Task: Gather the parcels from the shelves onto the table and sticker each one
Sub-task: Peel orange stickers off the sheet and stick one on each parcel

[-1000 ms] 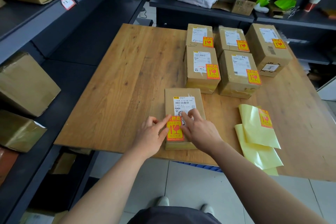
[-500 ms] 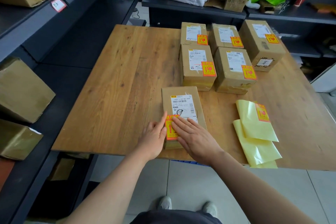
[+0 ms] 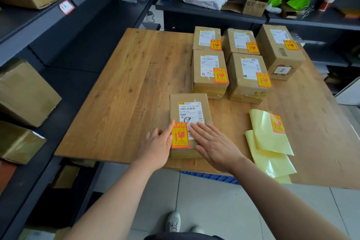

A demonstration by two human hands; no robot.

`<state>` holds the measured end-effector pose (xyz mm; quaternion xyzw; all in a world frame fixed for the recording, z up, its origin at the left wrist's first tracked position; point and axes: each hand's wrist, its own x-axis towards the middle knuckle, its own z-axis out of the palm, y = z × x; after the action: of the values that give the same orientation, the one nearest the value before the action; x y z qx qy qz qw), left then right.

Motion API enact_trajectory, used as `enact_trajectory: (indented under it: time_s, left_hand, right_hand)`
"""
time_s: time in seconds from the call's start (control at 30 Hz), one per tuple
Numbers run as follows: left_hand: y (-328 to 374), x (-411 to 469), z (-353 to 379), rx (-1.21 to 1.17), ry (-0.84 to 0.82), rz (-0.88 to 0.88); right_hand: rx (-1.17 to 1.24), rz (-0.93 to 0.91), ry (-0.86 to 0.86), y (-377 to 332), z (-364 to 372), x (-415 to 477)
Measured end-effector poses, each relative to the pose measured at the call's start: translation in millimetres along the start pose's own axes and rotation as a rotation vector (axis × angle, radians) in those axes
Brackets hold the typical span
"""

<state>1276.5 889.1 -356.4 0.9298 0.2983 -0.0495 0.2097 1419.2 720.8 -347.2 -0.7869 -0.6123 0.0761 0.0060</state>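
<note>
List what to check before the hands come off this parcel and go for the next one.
1. Sticker flat on the near parcel: ok.
2. Barcode uncovered: ok.
3. Left hand holds nothing: ok, fingers straight.
4. Right hand holds nothing: ok, flat.
5. Five far parcels stickered: ok.
6. Shelves emptied: not ok, shelf boxes sit to the left.

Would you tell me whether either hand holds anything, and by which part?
Nothing is gripped: the left hand and right hand, fingers straight, touch the brown cardboard parcel beside its orange sticker.
</note>
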Motion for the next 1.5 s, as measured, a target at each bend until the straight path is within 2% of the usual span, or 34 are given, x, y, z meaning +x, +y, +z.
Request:
enact_trajectory:
  time_s: [0.13, 0.2, 0.27, 0.37, 0.47, 0.77, 1.03, 1.17, 1.5]
  left_hand:
    - [10.7, -3.8, -4.0, 0.050, 0.005, -0.037]
    - [16.3, -4.9, -6.2, 0.017, -0.017, -0.102]
    - [21.8, -5.0, -6.8, -0.137, -0.033, -0.162]
    - [30.7, -7.9, -1.1, -0.401, -0.031, -0.159]
    - [35.3, -9.7, 2.7, -0.539, 0.052, -0.183]
    - [27.8, -14.1, -32.1, -0.593, 0.290, -0.211]
    - [18.3, 57.1, -106.0, -0.536, 0.442, -0.145]
    - [8.0, 119.7, -134.1, -0.521, 0.429, -0.129]
    - [-28.5, 295.2, -172.5, -0.513, 0.245, -0.041]
  right_hand:
    - [0.057, 0.051, -0.008, 4.9, -2.4, -9.3]
    - [0.167, 0.122, 0.027, 2.2, -0.3, -11.6]
    - [0.346, 0.233, 0.088, 1.9, 0.8, -14.0]
    - [0.583, 0.418, 0.168, 3.9, 5.8, -14.3]
    - [0.694, 0.539, 0.163, 9.1, 8.5, -9.0]
    - [0.676, 0.356, 0.254, 8.7, -37.0, 23.0]
    - [0.652, 0.346, 0.363, 27.4, -100.4, 104.5]
    - [0.664, 0.396, 0.365, 50.3, -120.5, 158.6]
    - [0.582, 0.596, 0.352, 109.4, -130.7, 293.5]
